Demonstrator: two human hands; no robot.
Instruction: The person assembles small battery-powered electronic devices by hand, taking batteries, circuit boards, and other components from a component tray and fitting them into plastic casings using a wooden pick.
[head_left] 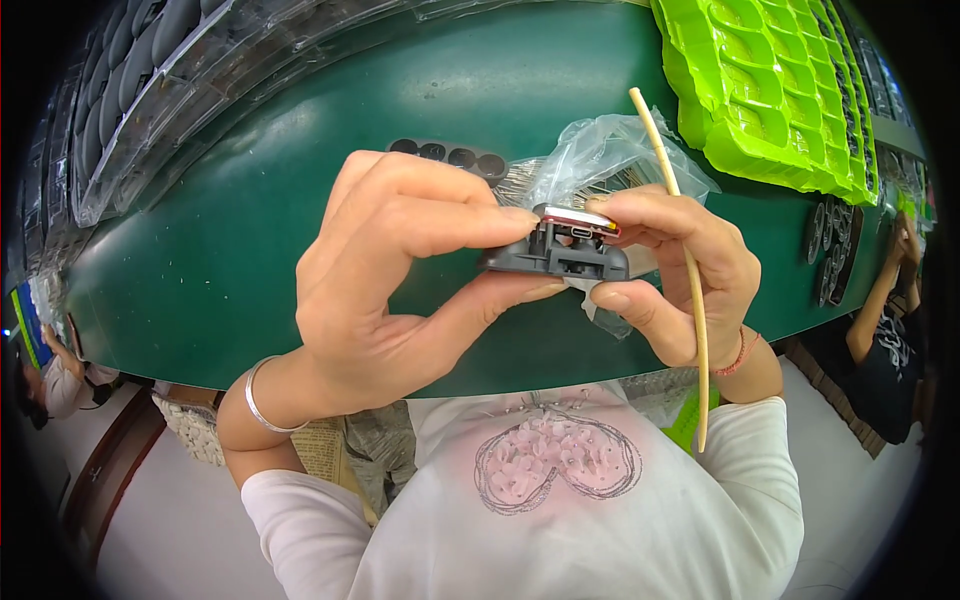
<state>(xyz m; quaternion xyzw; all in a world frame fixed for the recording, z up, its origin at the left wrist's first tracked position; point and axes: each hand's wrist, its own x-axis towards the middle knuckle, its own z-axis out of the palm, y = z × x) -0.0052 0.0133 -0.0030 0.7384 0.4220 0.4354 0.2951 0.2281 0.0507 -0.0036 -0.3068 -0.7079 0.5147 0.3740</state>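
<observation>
Both my hands hold a small black plastic housing (560, 262) above the near part of the table. A thin red-edged circuit board (578, 221) with a USB-C-type port sits at the housing's top. My left hand (385, 270) pinches the left end, its index finger at the top by the board and its thumb underneath. On the right, the fingertips of my right hand (690, 255) touch the board's top corner, and its thumb is at the housing's lower right edge. A thin wooden stick (692, 300) is tucked between this hand's fingers, pointing up and down.
Behind my hands lie a clear plastic bag (600, 150) with thin metal pieces and several round black parts (462, 158). A lime-green tray (775, 95) stands far right, black parts (832, 245) below it. Stacked clear trays (190, 110) fill the far left. Other people (885, 330) work at both sides.
</observation>
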